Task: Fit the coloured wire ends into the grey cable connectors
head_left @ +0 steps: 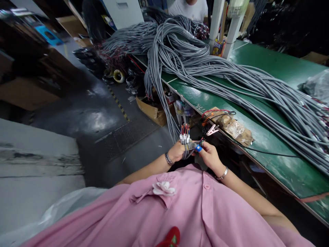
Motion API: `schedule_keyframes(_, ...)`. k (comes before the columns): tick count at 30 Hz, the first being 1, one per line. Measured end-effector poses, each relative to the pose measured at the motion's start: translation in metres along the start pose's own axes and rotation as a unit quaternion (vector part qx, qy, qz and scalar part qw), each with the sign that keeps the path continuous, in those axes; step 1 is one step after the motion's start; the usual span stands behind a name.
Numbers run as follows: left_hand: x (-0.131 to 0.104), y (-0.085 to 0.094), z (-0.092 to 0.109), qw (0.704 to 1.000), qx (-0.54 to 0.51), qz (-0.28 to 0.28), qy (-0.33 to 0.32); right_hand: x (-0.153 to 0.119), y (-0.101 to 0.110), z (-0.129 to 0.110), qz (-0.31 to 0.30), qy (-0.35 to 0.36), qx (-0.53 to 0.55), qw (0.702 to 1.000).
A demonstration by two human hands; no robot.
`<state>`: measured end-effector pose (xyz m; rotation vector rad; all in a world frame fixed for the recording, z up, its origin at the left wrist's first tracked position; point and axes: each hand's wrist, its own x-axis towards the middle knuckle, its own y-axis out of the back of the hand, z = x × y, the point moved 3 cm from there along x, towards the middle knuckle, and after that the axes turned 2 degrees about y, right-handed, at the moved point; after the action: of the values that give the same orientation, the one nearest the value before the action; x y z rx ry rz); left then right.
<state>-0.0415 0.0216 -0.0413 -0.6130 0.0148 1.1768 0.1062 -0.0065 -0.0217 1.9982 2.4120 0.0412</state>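
Note:
My left hand (pixel 177 151) is closed around several grey cables (pixel 167 109) near their ends. White sleeves (pixel 184 138) and thin coloured wires stand up from those ends. Close on its right, my right hand (pixel 210 156) pinches the end of a grey cable, with dark and coloured wires (pixel 201 140) fanning out beyond the fingers. Blue tape (pixel 198 148) covers its thumb tip. Both hands are in front of my pink shirt, just off the table edge. The held cables run up to the large heap on the table.
A heap of grey cables (pixel 231 72) lies along the green table (pixel 272 61). Near its edge are a taped cardboard piece (pixel 231 127) and a pink clip (pixel 212 130). A cardboard box (pixel 151 111) stands below. Another person (pixel 189 9) is behind the table.

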Motion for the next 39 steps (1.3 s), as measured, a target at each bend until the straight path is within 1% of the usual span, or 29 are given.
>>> schedule_keyframes(3,-0.001,-0.009,-0.001,0.998,0.065,-0.001,0.018,-0.003,0.004,-0.003,0.002,-0.008,-0.008,1.000)
schedule_keyframes(6,-0.003,-0.016,0.002,0.991,0.132,0.021,0.002,-0.007,0.011,-0.006,-0.007,-0.015,-0.007,1.000)
schedule_keyframes(9,-0.008,-0.021,0.004,0.986,0.159,0.039,-0.014,-0.009,0.017,-0.007,0.020,-0.019,0.014,1.000)
schedule_keyframes(13,-0.014,-0.028,0.004,0.982,0.186,0.018,-0.016,-0.009,0.025,-0.004,0.085,-0.020,0.000,0.996)
schedule_keyframes(14,-0.015,-0.029,0.004,0.980,0.196,0.010,-0.011,-0.008,0.026,-0.004,0.089,-0.019,-0.003,0.996)
schedule_keyframes(16,-0.015,-0.031,0.004,0.977,0.212,-0.006,0.006,-0.006,0.027,-0.005,0.071,-0.011,0.003,0.997)
schedule_keyframes(19,-0.012,-0.033,0.006,0.978,0.205,-0.028,0.033,-0.001,0.027,-0.010,0.016,-0.015,0.034,0.999)
schedule_keyframes(20,-0.011,-0.033,0.007,0.979,0.197,-0.031,0.036,0.000,0.028,-0.011,0.006,-0.021,0.044,0.999)
schedule_keyframes(21,-0.009,-0.034,0.008,0.981,0.188,-0.032,0.035,0.001,0.028,-0.012,0.004,-0.026,0.053,0.998)
schedule_keyframes(26,-0.006,-0.033,0.006,0.990,0.136,-0.031,0.029,0.003,0.031,-0.010,0.038,-0.034,0.081,0.995)
schedule_keyframes(29,-0.008,-0.032,0.004,0.995,0.098,-0.003,0.032,0.000,0.029,-0.004,0.044,-0.044,0.098,0.993)
schedule_keyframes(32,-0.010,-0.030,0.003,0.996,0.070,0.055,0.019,-0.003,0.026,-0.002,0.051,-0.045,0.098,0.993)
schedule_keyframes(35,-0.012,-0.029,0.002,0.993,0.060,0.105,-0.001,-0.005,0.022,-0.005,0.046,-0.033,0.075,0.996)
schedule_keyframes(39,-0.013,-0.031,-0.002,0.990,0.063,0.123,-0.027,-0.002,0.017,-0.008,0.042,-0.019,0.039,0.998)
